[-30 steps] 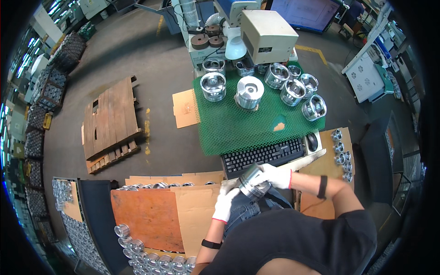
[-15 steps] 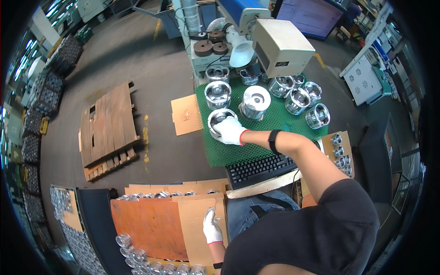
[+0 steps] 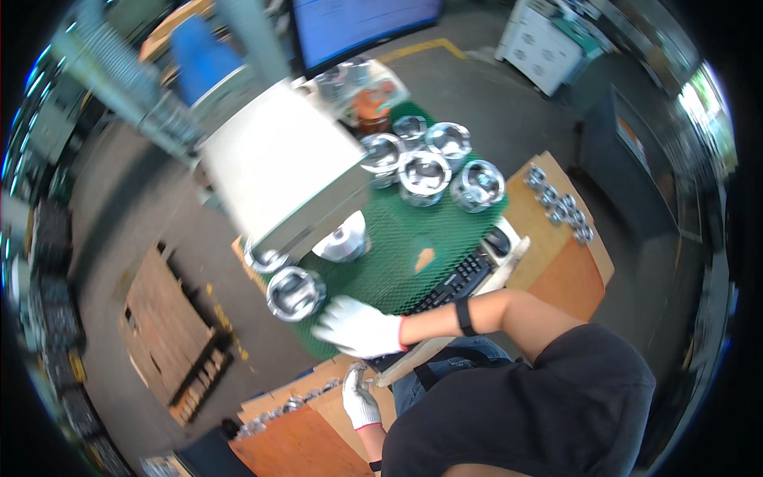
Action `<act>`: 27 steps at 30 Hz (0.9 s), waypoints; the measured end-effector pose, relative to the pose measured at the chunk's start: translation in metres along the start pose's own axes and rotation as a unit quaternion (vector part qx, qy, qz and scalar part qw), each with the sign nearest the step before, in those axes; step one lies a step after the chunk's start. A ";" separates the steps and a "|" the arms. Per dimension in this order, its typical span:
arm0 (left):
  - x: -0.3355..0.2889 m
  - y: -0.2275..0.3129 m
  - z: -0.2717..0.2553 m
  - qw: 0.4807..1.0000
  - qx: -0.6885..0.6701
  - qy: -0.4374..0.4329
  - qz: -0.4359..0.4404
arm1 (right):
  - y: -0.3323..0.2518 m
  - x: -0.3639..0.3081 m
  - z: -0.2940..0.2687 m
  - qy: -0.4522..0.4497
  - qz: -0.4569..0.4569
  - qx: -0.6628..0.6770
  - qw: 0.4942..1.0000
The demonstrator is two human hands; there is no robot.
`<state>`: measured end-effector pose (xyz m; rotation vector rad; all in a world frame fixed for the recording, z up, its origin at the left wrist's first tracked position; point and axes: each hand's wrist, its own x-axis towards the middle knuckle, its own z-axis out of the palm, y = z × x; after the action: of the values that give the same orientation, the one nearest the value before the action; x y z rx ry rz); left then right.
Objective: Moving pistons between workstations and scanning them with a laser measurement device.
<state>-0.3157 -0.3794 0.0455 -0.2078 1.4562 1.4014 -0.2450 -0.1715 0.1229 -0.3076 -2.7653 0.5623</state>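
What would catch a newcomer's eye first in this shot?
Probably the pale box-shaped housing at upper left, partly hiding the green mesh mat. Next come the shiny metal cylinders clustered toward the mat's upper right, and the gloved right hand near another cylinder at lower left.

Right hand (image 3: 359,329) motion-blurred at the surface's (image 3: 369,274) near left corner; fingers (image 3: 332,324) smeared, contact unclear. Metal cylinder (image 3: 296,294) just beside it also blurred, inside detail lost. Pale box housing (image 3: 286,159) hides parts of the white-topped cylinder (image 3: 346,242) and left-edge cylinder (image 3: 267,261). Keyboard (image 3: 455,281), near edge: partly behind right forearm (image 3: 435,324). Orange-brown item (image 3: 371,107), far corner: kind unclear. Screen (image 3: 362,28) cut by top edge.
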 end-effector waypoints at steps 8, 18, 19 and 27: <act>0.035 0.005 0.052 0.987 0.073 -0.145 -0.011 | 0.148 -0.186 -0.126 0.083 0.397 -0.150 0.902; -0.004 0.017 0.013 0.990 0.056 -0.129 0.024 | 0.186 -0.192 -0.107 0.059 0.571 -0.051 0.817; -0.010 0.011 -0.015 0.991 0.074 -0.101 0.053 | 0.173 -0.198 -0.091 0.057 0.554 -0.098 0.825; -0.035 -0.042 -0.107 0.998 -0.052 -0.019 0.015 | -0.026 -0.119 0.016 -0.096 0.096 0.124 0.983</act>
<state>-0.3282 -0.4960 0.0196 -0.2242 1.3627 1.4994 -0.1434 -0.2316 0.0896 -0.4871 -2.8204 1.0256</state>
